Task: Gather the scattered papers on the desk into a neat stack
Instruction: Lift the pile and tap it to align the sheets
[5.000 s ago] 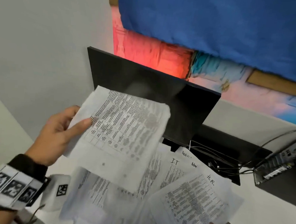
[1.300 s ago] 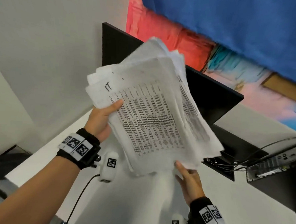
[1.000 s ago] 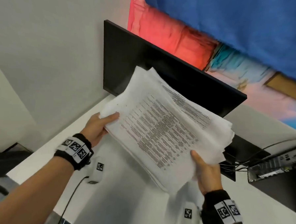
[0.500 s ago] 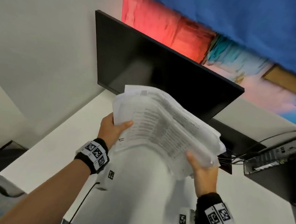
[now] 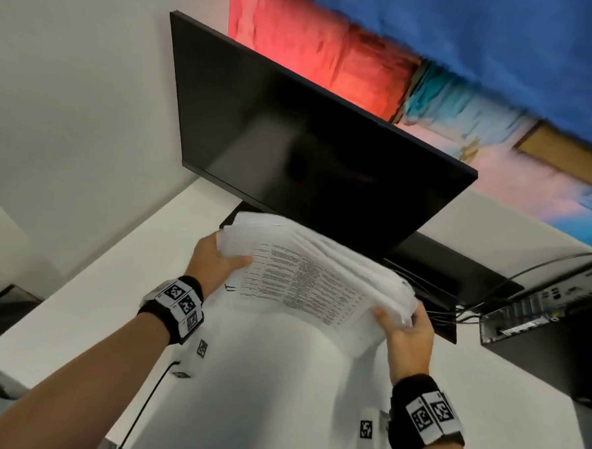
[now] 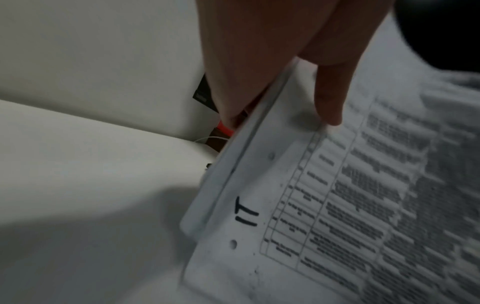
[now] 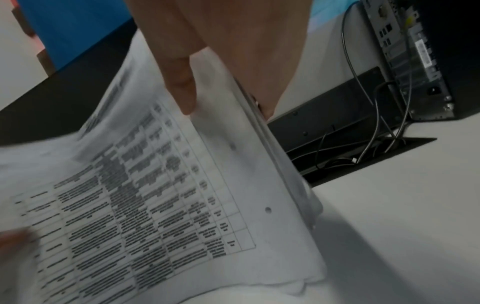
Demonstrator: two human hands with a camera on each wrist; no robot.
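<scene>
Head view: both hands got paper stack lifted over white desk, front of monitor. Left hand pinching left edge, right hand pinching right edge, thumbs on top.

The stack of papers sat between the left hand at its left edge and the right hand at its right, above the desk. Behind it stood the monitor; the computer lay to the right, cables between them.
</scene>
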